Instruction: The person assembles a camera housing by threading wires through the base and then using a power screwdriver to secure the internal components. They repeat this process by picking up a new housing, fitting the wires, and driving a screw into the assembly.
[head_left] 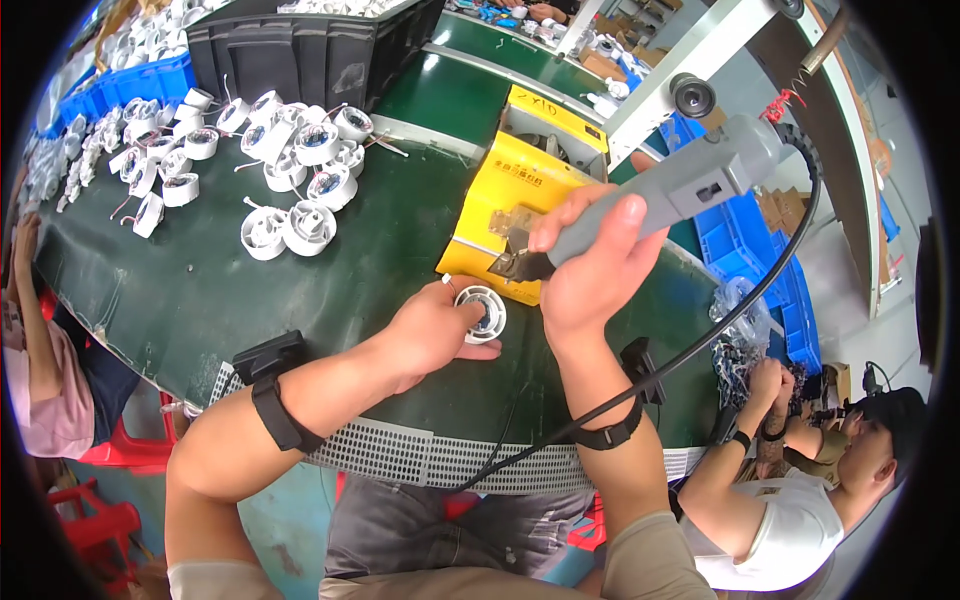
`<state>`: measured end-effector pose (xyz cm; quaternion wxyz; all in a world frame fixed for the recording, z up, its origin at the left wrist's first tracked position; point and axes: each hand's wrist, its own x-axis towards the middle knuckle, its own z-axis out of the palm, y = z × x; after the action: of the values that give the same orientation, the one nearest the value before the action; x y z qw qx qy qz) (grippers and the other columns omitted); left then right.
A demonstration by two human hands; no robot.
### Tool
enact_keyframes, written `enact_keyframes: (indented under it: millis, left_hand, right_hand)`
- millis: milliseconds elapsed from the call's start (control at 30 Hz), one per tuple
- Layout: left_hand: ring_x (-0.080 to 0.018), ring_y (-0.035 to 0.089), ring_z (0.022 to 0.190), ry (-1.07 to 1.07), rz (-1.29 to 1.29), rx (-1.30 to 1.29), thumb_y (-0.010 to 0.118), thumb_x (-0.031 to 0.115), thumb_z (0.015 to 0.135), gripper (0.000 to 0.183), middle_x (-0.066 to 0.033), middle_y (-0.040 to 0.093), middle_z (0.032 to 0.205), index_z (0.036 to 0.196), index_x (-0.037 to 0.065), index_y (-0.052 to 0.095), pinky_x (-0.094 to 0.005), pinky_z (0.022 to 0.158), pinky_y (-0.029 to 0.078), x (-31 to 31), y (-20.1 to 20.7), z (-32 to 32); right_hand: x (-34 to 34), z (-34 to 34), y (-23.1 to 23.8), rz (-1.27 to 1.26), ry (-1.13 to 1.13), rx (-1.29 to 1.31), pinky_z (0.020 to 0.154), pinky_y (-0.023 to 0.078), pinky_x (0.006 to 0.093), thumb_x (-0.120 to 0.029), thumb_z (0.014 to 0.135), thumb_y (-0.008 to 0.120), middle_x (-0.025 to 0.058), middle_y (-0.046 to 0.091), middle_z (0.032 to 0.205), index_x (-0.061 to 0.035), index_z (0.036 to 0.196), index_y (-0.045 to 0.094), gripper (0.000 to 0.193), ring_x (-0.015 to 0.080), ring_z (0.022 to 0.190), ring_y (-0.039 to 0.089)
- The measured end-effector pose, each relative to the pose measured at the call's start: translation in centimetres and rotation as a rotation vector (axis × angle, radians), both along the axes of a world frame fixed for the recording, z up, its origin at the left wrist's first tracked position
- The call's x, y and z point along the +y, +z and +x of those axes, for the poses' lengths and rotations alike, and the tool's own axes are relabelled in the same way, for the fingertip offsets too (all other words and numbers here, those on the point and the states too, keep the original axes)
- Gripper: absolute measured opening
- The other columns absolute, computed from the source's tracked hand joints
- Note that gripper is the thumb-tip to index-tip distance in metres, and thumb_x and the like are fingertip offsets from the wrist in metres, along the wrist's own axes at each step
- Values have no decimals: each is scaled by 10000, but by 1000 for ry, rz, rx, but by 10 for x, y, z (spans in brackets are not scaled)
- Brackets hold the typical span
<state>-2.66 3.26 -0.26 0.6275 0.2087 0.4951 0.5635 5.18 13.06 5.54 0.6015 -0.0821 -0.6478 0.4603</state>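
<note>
My left hand (pixel 432 325) is closed round a white round plastic housing (pixel 484 314), its ringed open side turned up, low over the green table. In my right hand (pixel 598 262) is a grey electric screwdriver (pixel 668 185), gripped round its body. The black lower end of the screwdriver points left, against or just in front of the yellow box-shaped screw feeder (pixel 500 190). Its tip and the exact contact there are too small to make out. A black cable (pixel 735 318) runs from the tool's upper end down past my right forearm.
Several white round housings with wires (pixel 300 160) lie on the table's left side. Behind them stands a black crate (pixel 290 50). Blue trays (pixel 745 245) are at the right. A person (pixel 790 500) works at the right; another person's arm (pixel 35 300) shows at the left.
</note>
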Motion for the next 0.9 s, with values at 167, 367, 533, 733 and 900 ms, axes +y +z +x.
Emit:
enact_keyframes:
  millis: [167, 367, 533, 733, 900]
  left_hand:
    - [-246, 644, 951, -21, 10, -4, 417, 71, 979, 325, -153, 576, 1132, 1274, -60, 456, -343, 850, 582, 1, -2, -3]
    - [-225, 633, 948, -5, 29, 3, 412, 60, 970, 313, -145, 565, 1148, 1255, -58, 473, -326, 832, 587, 0, 1, -1]
    - [-219, 633, 947, -16, 32, 27, 411, 60, 972, 311, -145, 565, 1154, 1254, -55, 473, -324, 835, 586, -1, 1, -2]
    - [-220, 639, 931, -1, 21, 38, 414, 59, 972, 308, -147, 570, 1146, 1251, -58, 472, -322, 832, 587, 0, 3, 0]
    - [-222, 640, 935, 9, 20, 44, 417, 63, 972, 309, -150, 572, 1143, 1251, -60, 469, -325, 828, 589, 0, 3, 1]
  right_hand:
    - [-18, 10, -9, -5, 74, -58, 483, 462, 303, -425, 1001, 406, 94, 502, 723, -5, 1336, 263, 556, 163, 502, 500]
    - [-23, 16, -22, -12, 67, -87, 495, 475, 297, -438, 993, 425, 89, 504, 726, -2, 1344, 249, 587, 158, 515, 512]
    - [-23, 14, -23, -19, 68, -69, 496, 478, 297, -444, 993, 421, 89, 504, 730, -2, 1345, 248, 591, 157, 520, 515]
    - [-22, 12, -27, -13, 77, -71, 499, 477, 297, -439, 995, 420, 90, 511, 732, -5, 1337, 265, 574, 159, 519, 520]
    - [-22, 13, -29, -2, 85, -74, 504, 478, 294, -434, 994, 429, 91, 520, 728, -10, 1326, 274, 561, 162, 517, 527]
